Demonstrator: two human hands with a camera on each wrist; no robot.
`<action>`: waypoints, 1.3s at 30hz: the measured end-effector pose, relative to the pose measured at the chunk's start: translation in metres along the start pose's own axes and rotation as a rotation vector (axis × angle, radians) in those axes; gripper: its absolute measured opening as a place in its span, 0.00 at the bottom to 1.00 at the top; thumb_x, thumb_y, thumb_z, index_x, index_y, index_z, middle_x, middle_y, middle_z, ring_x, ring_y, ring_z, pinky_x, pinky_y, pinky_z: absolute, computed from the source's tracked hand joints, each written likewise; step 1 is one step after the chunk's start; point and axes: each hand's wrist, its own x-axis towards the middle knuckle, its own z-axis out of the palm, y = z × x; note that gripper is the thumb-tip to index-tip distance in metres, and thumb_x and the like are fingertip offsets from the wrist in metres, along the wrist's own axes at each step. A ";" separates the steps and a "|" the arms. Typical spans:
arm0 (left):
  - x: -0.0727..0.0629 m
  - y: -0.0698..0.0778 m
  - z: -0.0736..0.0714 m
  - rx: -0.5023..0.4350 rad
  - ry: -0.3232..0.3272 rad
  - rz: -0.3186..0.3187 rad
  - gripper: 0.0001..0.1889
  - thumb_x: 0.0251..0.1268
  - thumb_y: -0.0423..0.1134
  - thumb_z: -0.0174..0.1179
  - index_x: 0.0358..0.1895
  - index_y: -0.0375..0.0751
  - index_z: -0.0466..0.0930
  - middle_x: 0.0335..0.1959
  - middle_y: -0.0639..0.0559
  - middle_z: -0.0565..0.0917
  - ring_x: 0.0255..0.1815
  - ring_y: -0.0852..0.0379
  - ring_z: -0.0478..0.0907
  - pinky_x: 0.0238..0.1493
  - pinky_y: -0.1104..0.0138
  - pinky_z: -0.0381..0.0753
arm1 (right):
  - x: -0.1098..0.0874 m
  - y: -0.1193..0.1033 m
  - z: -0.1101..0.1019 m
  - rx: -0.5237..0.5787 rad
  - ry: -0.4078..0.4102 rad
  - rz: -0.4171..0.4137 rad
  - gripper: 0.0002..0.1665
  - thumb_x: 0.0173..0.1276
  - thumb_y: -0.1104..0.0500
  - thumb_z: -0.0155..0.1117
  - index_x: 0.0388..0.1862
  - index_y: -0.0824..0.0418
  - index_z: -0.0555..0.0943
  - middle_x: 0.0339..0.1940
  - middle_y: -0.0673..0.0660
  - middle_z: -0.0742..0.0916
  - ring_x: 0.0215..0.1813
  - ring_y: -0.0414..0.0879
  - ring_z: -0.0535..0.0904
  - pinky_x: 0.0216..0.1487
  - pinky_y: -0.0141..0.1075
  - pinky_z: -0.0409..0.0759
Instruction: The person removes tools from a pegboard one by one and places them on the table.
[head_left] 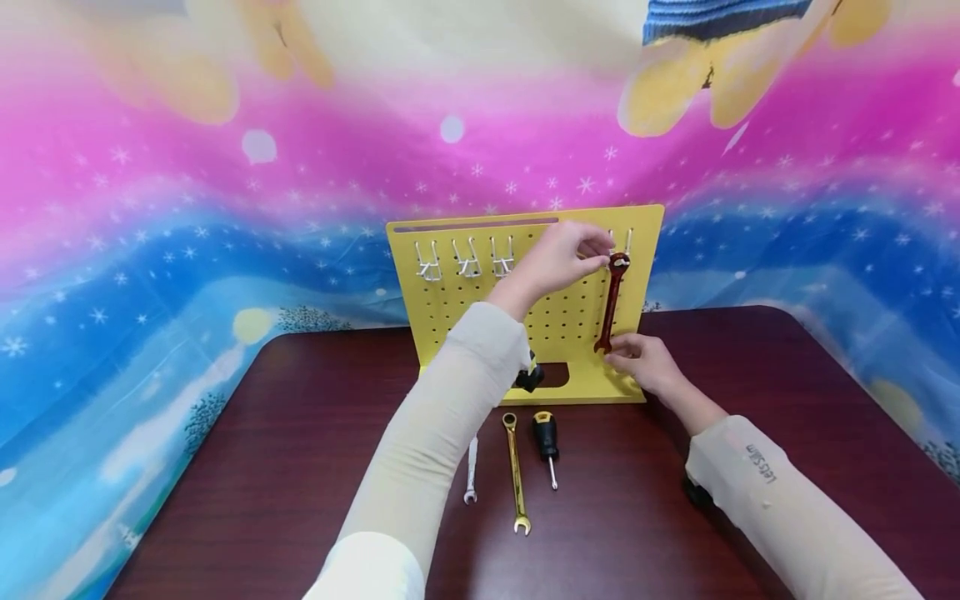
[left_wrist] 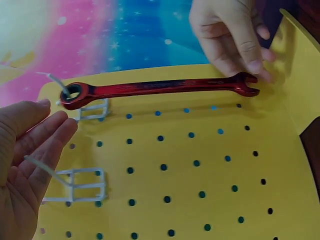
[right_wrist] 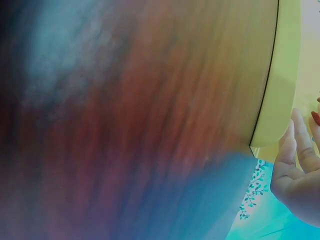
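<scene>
A red combination wrench [head_left: 611, 304] hangs by its ring end from a white hook [left_wrist: 95, 109] at the right side of the yellow pegboard [head_left: 555, 312]. Close beside the ring end is my left hand [head_left: 570, 250], its fingers loosely bent and apart from the wrench in the left wrist view. My right hand [head_left: 648, 362] is by the wrench's lower, open end, fingertips very near it; whether they touch is unclear. In the right wrist view, the right hand [right_wrist: 300, 180] shows at the right edge, fingers extended, with a bit of red beyond.
More white hooks [head_left: 468, 260] line the board's upper left. On the dark table [head_left: 322, 467] before it lie a silver wrench [head_left: 471, 475], a gold wrench [head_left: 516, 471] and a black-and-yellow screwdriver [head_left: 546, 435]. Another black-and-yellow item [head_left: 530, 379] shows partly behind my left sleeve.
</scene>
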 end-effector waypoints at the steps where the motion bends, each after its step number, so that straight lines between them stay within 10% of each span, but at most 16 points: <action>1: 0.001 -0.001 0.002 0.004 0.002 -0.003 0.17 0.72 0.37 0.59 0.60 0.38 0.79 0.53 0.49 0.85 0.52 0.61 0.82 0.54 0.79 0.78 | 0.000 0.000 0.001 -0.002 0.003 0.002 0.25 0.73 0.60 0.61 0.62 0.74 0.75 0.51 0.73 0.84 0.42 0.56 0.85 0.36 0.37 0.83; 39: 0.012 0.002 0.017 0.094 0.013 -0.028 0.14 0.72 0.38 0.60 0.57 0.42 0.82 0.50 0.51 0.87 0.49 0.62 0.83 0.51 0.78 0.79 | -0.020 -0.007 -0.007 -0.174 0.021 -0.138 0.14 0.66 0.60 0.69 0.45 0.71 0.85 0.42 0.66 0.89 0.37 0.46 0.82 0.36 0.34 0.79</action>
